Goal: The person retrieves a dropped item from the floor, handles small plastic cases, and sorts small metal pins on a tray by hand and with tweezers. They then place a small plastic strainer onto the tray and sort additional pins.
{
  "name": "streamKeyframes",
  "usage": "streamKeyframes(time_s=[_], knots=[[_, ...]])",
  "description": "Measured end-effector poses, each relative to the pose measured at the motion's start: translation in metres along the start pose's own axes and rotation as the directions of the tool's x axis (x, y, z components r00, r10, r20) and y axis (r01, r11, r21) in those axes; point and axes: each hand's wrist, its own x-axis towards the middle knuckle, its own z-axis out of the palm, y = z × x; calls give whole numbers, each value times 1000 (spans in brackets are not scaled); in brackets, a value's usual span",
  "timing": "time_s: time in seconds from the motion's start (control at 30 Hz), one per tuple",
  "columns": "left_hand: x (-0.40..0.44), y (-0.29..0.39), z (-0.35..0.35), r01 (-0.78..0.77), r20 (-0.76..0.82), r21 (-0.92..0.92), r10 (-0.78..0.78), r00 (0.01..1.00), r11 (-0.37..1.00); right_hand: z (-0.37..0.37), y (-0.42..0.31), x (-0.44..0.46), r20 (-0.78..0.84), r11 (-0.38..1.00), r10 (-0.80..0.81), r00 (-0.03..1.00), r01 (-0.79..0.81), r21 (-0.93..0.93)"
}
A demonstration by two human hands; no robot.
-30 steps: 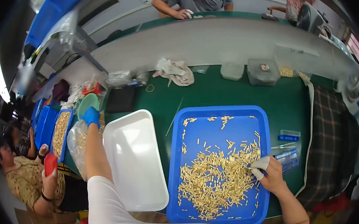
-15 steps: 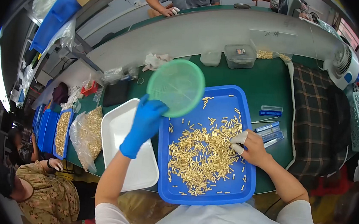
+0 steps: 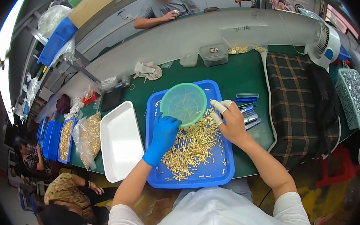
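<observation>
A round green mesh basket (image 3: 183,103) is over the back left of the blue tray (image 3: 225,169). My left hand (image 3: 164,136), in a blue glove, grips the near-left rim of the basket. Many small brass-coloured pins (image 3: 194,149) lie heaped in the tray, partly hidden behind the basket and the glove. At the basket's right side is my right hand (image 3: 227,118), with pale covers on its fingertips. Its thumb and fingers are close together above the pins; anything between them is too small to make out.
Left of the blue tray lies an empty white tray (image 3: 121,144), then a plastic bag of small parts (image 3: 90,137) and a narrow blue bin (image 3: 65,141). Blue cases (image 3: 248,114) and a plaid cloth (image 3: 295,100) lie to the right. Co-workers are at the left and behind the partition.
My left hand has brought the green basket from the far left to over the blue tray. My right hand has moved from the tray's right side towards the basket. The view has shifted.
</observation>
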Motion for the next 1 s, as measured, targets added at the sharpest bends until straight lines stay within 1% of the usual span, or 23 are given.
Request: streamKeyframes(time_s=[0.07,0.17,0.2,0.23,0.3,0.33,0.4,0.43,0.47,0.53,0.57,0.6,0.63,0.67,0.7,0.73,0.77,0.8,0.83,0.87,0.93,0.97,1.0], knots=[[6,-11,0,32,7,31,-33,999,999,-2,0,-1,-3,1000,23,1000,-23,7],[18,-11,-11,113,-214,67,-97,972,991,-7,0,0,13,998,59,998,-59,-5],[15,-9,-14,105,-210,69,-88,974,992,-9,1,0,6,998,64,998,-64,-6],[4,-5,-18,208,-230,-20,-207,951,978,-9,2,0,11,999,35,999,-35,0],[-24,0,-25,402,-229,-194,-440,868,895,-7,2,-1,21,1000,-18,1000,18,20],[-38,3,-25,403,-220,-185,-437,872,896,-5,2,-2,18,1000,-9,1000,8,28],[-61,11,-23,499,88,-298,-498,863,813,-1,1,-5,88,991,-50,995,39,130],[-65,15,-21,510,94,-299,-507,857,807,0,0,-8,130,982,-80,988,55,180],[-69,19,-19,548,182,-287,-517,837,786,3,-3,-11,143,981,-82,986,55,185],[-70,27,-14,610,345,-259,-518,783,749,10,-11,-17,307,952,26,951,-117,283],[-72,31,-11,620,347,-263,-527,776,740,12,-14,-20,394,924,72,916,-210,320],[-74,34,-7,537,200,-277,-499,843,797,13,-16,-22,404,923,68,912,-211,321],[-73,37,-3,447,47,-275,-452,891,851,13,-18,-22,458,949,19,889,-161,273],[-72,40,0,355,-105,-256,-390,915,899,12,-19,-23,512,968,-25,859,-107,226],[-71,45,3,361,-101,-261,-397,912,895,12,-19,-24,568,982,-63,821,-51,183],[-65,53,-4,428,-24,-458,-493,870,779,14,-19,-25,578,982,-62,814,-55,183],[-58,62,-11,480,73,-627,-567,821,614,17,-18,-26,519,979,-87,850,-22,201],[-54,70,-14,511,185,-756,-615,766,409,20,-17,-28,461,976,-111,880,9,218],[-52,76,-14,523,200,-757,-624,755,391,22,-17,-31,404,972,-133,905,38,234],[-49,82,-13,510,291,-841,-640,711,184,22,-18,-33,422,971,-128,897,27,236],[-43,89,-10,407,461,-882,-609,645,-236,22,-21,-30,343,971,-116,932,34,236],[-44,88,-8,405,463,-882,-609,645,-241,21,-21,-27,295,972,-112,949,42,233],[-47,87,-5,394,461,-884,-613,642,-252,21,-20,-26,297,972,-111,949,42,231]])
